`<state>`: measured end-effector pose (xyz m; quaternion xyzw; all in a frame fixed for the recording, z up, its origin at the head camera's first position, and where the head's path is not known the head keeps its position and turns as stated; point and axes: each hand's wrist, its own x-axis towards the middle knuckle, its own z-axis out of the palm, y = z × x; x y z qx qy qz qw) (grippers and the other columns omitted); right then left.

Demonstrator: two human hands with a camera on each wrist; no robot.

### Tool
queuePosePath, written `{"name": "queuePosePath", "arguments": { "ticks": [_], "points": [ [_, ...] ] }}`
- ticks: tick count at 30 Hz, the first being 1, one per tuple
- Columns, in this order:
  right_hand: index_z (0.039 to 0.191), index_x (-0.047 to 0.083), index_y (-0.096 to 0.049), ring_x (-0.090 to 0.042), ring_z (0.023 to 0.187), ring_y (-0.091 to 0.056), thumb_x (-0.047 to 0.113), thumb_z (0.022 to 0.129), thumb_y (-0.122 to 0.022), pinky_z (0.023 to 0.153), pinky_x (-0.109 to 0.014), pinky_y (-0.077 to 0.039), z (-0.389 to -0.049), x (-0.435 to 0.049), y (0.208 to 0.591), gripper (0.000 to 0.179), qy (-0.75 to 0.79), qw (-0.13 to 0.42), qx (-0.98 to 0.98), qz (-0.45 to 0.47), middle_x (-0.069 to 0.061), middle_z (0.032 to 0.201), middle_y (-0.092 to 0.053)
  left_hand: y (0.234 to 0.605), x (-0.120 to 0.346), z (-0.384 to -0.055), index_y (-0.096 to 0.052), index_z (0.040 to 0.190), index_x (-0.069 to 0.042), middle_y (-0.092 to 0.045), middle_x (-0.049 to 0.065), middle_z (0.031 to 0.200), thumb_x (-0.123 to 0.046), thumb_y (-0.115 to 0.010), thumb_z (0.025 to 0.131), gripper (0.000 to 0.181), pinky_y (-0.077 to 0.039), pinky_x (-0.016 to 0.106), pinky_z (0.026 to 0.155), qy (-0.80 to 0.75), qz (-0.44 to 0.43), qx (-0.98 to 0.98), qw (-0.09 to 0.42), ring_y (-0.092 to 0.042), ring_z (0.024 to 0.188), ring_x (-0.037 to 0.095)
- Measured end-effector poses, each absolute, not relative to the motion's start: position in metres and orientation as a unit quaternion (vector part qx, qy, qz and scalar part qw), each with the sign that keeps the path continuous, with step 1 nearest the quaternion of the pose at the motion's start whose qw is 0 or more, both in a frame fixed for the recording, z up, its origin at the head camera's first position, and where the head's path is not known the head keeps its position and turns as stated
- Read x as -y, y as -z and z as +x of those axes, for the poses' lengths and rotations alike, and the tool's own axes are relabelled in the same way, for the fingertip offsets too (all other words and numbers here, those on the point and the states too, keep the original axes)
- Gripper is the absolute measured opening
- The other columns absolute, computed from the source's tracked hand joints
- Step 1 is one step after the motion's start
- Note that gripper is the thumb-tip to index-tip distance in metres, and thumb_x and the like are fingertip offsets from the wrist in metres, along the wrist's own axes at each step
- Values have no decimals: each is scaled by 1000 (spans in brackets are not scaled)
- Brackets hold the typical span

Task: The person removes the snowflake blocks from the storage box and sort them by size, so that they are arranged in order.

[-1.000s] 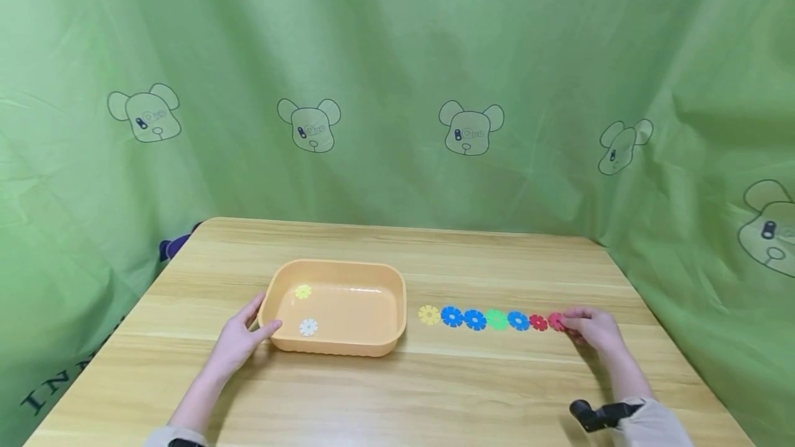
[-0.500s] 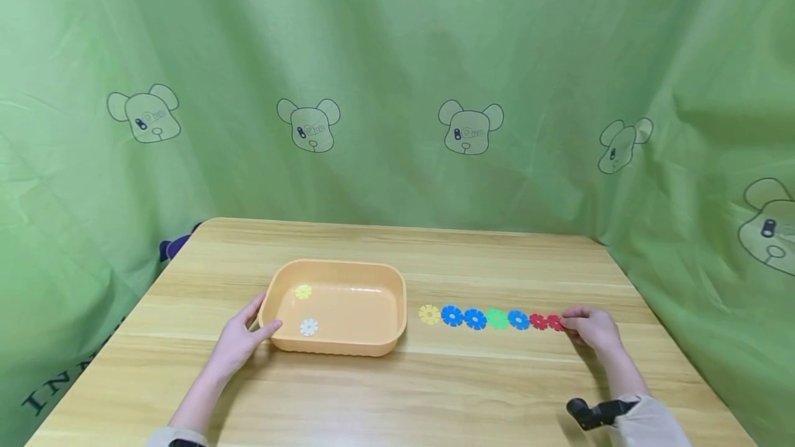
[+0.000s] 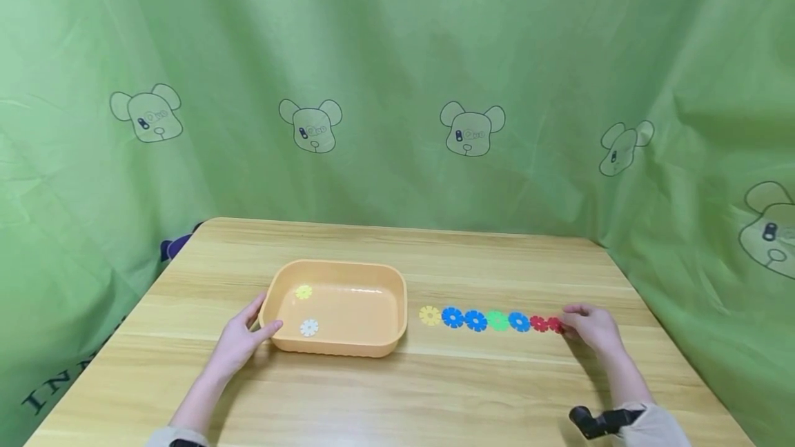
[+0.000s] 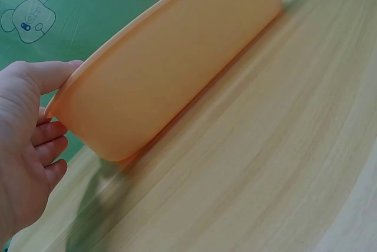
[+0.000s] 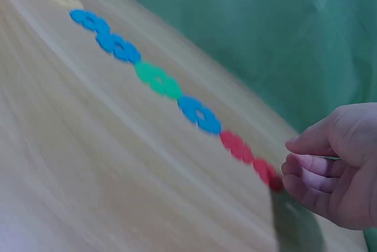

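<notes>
My left hand (image 3: 239, 343) grips the left end of an orange plastic basin (image 3: 338, 347), thumb over the rim and fingers beneath it. Inside lie a yellow snowflake disc (image 3: 303, 292) and a white snowflake disc (image 3: 309, 328). To the basin's right runs a row of flat discs: yellow (image 3: 430, 315), blue (image 3: 453, 317), another blue, green (image 3: 497, 320), blue again, red (image 3: 538, 323), and a second red disc (image 3: 555, 325) at the right end. My right hand (image 3: 593, 328) pinches that end disc by its right edge, its fingertips partly covering it in the head view.
The wooden table (image 3: 385, 405) carries the basin and the row. A green curtain (image 3: 385, 33) with bear-head drawings hangs behind and at both sides. On the right forearm sits a black wrist mount (image 3: 602, 423).
The end red disc looked pinker a second ago; now it is darker red and closer to its neighbour. My right hand has barely shifted; the left hand and basin stay put.
</notes>
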<state>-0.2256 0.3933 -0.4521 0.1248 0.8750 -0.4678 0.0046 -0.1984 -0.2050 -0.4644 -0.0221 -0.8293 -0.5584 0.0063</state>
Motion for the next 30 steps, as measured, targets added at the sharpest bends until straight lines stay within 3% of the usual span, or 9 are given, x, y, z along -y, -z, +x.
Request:
{"name": "queuePosePath", "arguments": {
  "ticks": [8, 12, 16, 30],
  "points": [
    [119, -17, -47, -24, 83, -65, 13, 92, -56, 71, -30, -56, -234, -348, 422, 41, 477, -5, -878, 50, -26, 100, -62, 464, 205, -198, -22, 145, 3, -20, 23, 149, -22, -65, 87, 76, -19, 51, 109, 559, -21, 829, 8, -20, 134, 43],
    [120, -16, -47, -21, 83, -64, 13, 92, -57, 78, -37, -55, -239, -320, 407, 41, 499, 0, -866, 23, -23, 102, -62, 465, 205, -198, -23, 145, 3, -20, 23, 149, -23, -66, 87, 76, -19, 51, 109, 557, -18, 831, 8, -20, 134, 43],
    [120, -16, -47, -17, 83, -63, 10, 91, -59, 80, -35, -54, -246, -295, 395, 41, 519, 3, -855, -10, -24, 105, -61, 464, 205, -198, -23, 145, 2, -20, 22, 149, -23, -66, 87, 76, -18, 51, 109, 556, -16, 831, 7, -20, 134, 43],
    [114, -15, -53, -25, 85, -62, 1, 86, -61, 76, -35, -55, -270, -188, 373, 33, 552, 47, -827, -95, -18, 95, -62, 464, 205, -199, -23, 145, 3, -20, 23, 149, -21, -65, 87, 75, -17, 51, 109, 557, -17, 830, 4, -19, 134, 43]
  ]
}}
